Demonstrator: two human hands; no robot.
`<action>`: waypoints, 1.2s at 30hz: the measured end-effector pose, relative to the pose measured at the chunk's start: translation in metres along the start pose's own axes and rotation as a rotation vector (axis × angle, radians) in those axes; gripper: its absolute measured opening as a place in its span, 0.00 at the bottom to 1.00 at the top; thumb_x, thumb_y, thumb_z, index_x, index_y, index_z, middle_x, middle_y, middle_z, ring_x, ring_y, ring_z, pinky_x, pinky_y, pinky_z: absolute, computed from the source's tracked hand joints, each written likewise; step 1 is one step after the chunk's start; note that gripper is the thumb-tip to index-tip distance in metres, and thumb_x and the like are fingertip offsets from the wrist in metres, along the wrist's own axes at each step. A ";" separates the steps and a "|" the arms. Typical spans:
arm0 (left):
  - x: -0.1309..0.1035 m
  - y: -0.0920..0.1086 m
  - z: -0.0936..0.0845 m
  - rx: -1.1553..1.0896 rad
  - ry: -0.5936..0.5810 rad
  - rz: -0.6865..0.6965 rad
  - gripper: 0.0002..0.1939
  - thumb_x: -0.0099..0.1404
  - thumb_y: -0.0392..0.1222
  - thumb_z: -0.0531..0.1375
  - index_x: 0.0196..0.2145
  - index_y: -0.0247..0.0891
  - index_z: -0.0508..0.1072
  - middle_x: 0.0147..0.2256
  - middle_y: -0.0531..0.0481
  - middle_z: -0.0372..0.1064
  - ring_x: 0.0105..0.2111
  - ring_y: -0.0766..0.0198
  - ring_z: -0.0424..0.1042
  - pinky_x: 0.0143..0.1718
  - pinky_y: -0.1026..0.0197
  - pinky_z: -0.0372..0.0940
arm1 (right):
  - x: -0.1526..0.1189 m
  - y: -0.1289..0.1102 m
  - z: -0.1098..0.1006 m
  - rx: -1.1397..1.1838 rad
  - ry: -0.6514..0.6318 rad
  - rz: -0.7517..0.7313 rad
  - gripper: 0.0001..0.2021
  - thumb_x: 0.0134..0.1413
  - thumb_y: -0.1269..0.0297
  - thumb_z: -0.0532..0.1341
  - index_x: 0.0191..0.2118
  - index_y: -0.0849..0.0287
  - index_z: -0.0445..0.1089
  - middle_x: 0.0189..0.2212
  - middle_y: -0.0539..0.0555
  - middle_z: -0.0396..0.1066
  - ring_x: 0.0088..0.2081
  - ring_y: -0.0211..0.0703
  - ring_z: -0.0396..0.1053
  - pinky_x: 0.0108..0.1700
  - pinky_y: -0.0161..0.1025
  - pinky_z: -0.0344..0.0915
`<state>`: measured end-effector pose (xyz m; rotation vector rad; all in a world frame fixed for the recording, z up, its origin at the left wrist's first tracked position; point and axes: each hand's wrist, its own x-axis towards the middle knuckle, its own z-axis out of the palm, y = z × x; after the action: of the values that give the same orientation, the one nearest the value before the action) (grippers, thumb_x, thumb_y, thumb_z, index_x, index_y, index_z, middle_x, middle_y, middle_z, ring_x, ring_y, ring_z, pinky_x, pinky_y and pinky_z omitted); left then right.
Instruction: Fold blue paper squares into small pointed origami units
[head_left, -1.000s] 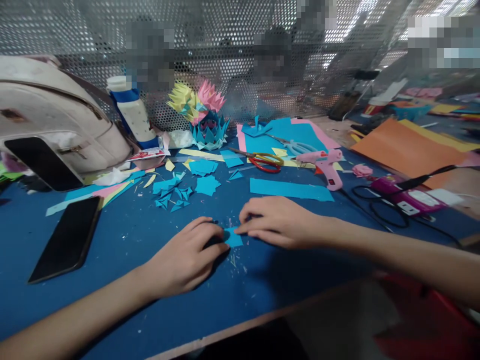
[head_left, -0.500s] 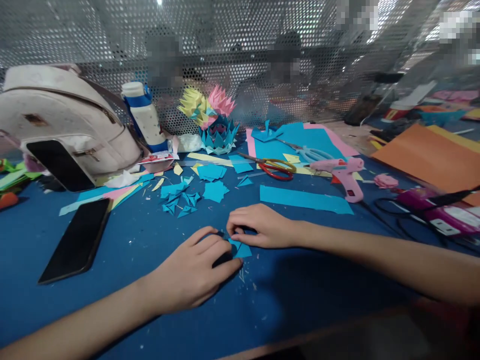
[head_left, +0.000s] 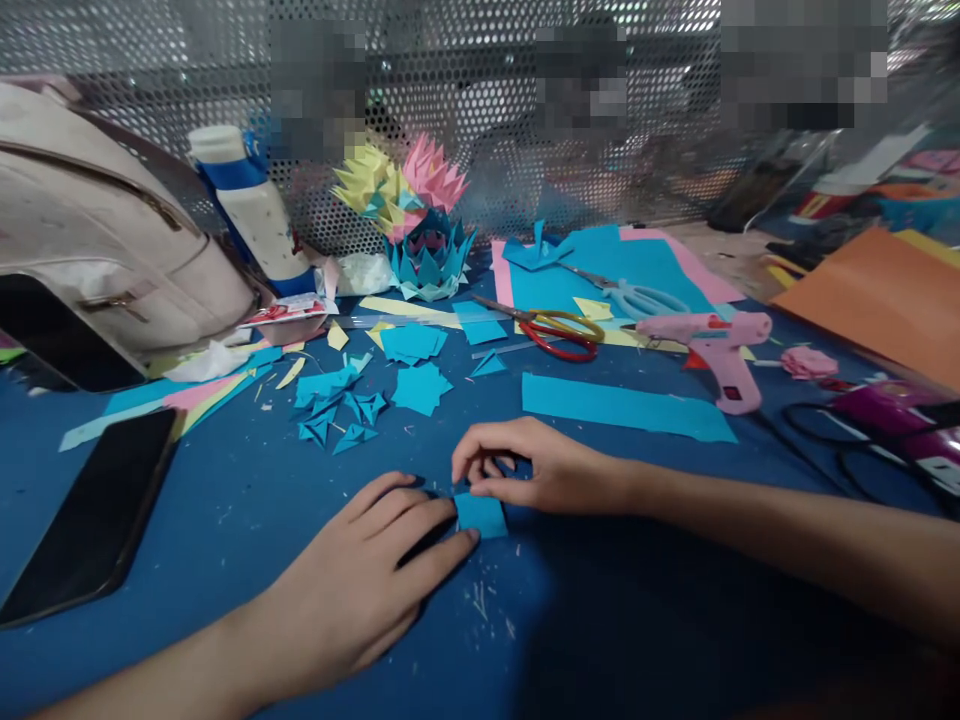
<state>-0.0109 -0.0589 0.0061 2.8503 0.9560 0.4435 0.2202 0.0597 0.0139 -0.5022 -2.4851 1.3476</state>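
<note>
A small blue paper square (head_left: 482, 515) lies on the blue table between my hands. My left hand (head_left: 367, 570) is palm down with its fingers stretched out; the thumb rests at the square's lower left edge and the index finger touches its left side. At the top edge of the square, my right hand (head_left: 529, 465) has its fingers curled, thumb and index finger close together at the paper. Just behind lie small folded blue paper pieces (head_left: 330, 400), blue cut-outs (head_left: 422, 388) and a long blue paper strip (head_left: 622, 405).
Behind are red-and-yellow-handled scissors (head_left: 562, 335), a pink glue gun (head_left: 716, 340) with a cord, and paper flowers (head_left: 405, 200). On the left are phones (head_left: 97, 510), a bottle (head_left: 259, 215) and a pale backpack (head_left: 112, 200). Orange sheets (head_left: 885, 300) lie right.
The view has shifted, so most things sit differently in it. The blue square now shows more fully, and my right hand's fingers have lifted a little from over it.
</note>
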 end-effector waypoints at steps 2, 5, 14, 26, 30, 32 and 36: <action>0.000 -0.001 -0.002 -0.063 -0.020 -0.020 0.26 0.69 0.29 0.49 0.63 0.37 0.62 0.56 0.42 0.65 0.55 0.52 0.63 0.62 0.42 0.54 | 0.000 0.001 0.000 0.030 0.037 -0.003 0.07 0.58 0.71 0.61 0.42 0.60 0.72 0.31 0.48 0.71 0.30 0.32 0.64 0.31 0.29 0.59; 0.002 -0.004 -0.005 -0.191 -0.044 -0.049 0.26 0.70 0.29 0.49 0.64 0.39 0.60 0.57 0.43 0.66 0.55 0.54 0.63 0.63 0.42 0.53 | 0.001 0.001 0.000 0.068 0.084 0.002 0.05 0.60 0.69 0.61 0.41 0.61 0.72 0.31 0.49 0.71 0.29 0.31 0.62 0.31 0.29 0.60; 0.004 -0.014 -0.010 -0.661 0.153 -0.270 0.21 0.73 0.32 0.51 0.59 0.46 0.69 0.52 0.48 0.72 0.53 0.60 0.69 0.54 0.56 0.66 | -0.001 0.002 0.002 -0.051 0.141 -0.068 0.04 0.61 0.70 0.60 0.41 0.61 0.72 0.37 0.52 0.71 0.31 0.33 0.65 0.34 0.31 0.64; 0.004 -0.013 -0.011 -0.688 0.126 -0.272 0.21 0.73 0.33 0.51 0.59 0.49 0.69 0.56 0.49 0.69 0.55 0.62 0.68 0.57 0.59 0.63 | -0.008 0.005 0.007 -0.490 0.154 -0.289 0.10 0.64 0.64 0.61 0.48 0.61 0.71 0.39 0.55 0.75 0.40 0.41 0.68 0.42 0.36 0.64; 0.003 -0.014 -0.012 -0.685 0.115 -0.298 0.22 0.73 0.33 0.51 0.60 0.49 0.67 0.56 0.49 0.67 0.55 0.64 0.68 0.57 0.60 0.62 | -0.008 0.005 0.009 -0.550 0.176 -0.280 0.08 0.65 0.64 0.60 0.46 0.60 0.71 0.38 0.53 0.75 0.38 0.40 0.67 0.39 0.35 0.61; 0.003 -0.014 -0.012 -0.683 0.102 -0.303 0.23 0.73 0.33 0.51 0.62 0.49 0.64 0.57 0.48 0.66 0.56 0.64 0.67 0.57 0.60 0.61 | -0.008 0.005 0.009 -0.573 0.185 -0.283 0.07 0.65 0.64 0.59 0.45 0.60 0.71 0.36 0.52 0.75 0.36 0.39 0.66 0.37 0.35 0.59; 0.002 -0.014 -0.011 -0.681 0.081 -0.296 0.24 0.73 0.34 0.51 0.64 0.48 0.61 0.58 0.47 0.64 0.56 0.64 0.66 0.58 0.59 0.61 | -0.008 0.004 0.009 -0.608 0.196 -0.293 0.08 0.66 0.62 0.59 0.44 0.60 0.70 0.33 0.51 0.74 0.34 0.38 0.65 0.35 0.35 0.57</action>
<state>-0.0209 -0.0465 0.0149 2.0640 0.9800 0.6926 0.2249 0.0512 0.0048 -0.3430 -2.6376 0.4013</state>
